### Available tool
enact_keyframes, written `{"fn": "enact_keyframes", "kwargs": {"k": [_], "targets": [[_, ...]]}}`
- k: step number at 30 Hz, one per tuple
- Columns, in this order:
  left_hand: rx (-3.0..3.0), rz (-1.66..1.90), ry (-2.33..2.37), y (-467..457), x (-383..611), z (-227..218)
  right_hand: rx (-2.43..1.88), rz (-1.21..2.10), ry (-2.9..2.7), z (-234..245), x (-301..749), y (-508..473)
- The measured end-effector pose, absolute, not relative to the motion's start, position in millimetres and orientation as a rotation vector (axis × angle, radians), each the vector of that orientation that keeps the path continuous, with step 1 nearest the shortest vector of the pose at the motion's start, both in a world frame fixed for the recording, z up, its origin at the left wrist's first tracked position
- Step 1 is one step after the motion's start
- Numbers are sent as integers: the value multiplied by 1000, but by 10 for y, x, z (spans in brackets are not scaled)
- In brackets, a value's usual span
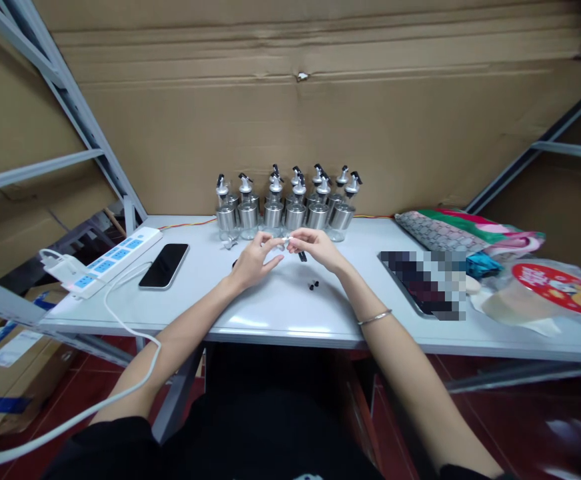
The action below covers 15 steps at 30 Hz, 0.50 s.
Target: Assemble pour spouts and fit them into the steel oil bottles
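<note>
At a white table (180, 312) backed by cardboard (320, 127), pinches a small pale piece (286, 240) in the fingertips of the right hand (320, 248), nearly closed, in front of the bottles (273, 216). Rests the fingers of the left hand (257, 260) near it, with thumb spread; too small and blurred to tell whether gripping too. Has two black bits (312, 287) below, a phone (164, 265) off left.

Small workshop corner: metal frame (81, 113), cardboard backing (290, 133), rowed matching bottles (274, 215).
</note>
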State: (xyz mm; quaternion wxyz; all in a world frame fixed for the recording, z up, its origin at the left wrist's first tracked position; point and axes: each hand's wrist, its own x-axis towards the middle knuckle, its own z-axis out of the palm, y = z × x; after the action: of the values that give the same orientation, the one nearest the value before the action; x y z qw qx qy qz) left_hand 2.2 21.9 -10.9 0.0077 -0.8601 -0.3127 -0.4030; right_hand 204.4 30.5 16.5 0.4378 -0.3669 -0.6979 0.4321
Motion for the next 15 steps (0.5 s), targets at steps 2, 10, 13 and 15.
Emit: {"fn": "enact_keyframes", "kwargs": {"k": [2, 10, 13, 15], "targets": [[-2716, -1212, -943, 206, 23, -92, -917, 1114, -1733, 182, 2064, 295], [-2799, -831, -786, 192, 27, -110, -936, 1201, -1803, 233, 2088, 241], [-2824, -802, -769, 186, 37, -114, -947, 1200, -1823, 237, 2089, 240], [-2835, -796, -762, 178, 43, -114, -956, 1195, -1830, 234, 2088, 246]]}}
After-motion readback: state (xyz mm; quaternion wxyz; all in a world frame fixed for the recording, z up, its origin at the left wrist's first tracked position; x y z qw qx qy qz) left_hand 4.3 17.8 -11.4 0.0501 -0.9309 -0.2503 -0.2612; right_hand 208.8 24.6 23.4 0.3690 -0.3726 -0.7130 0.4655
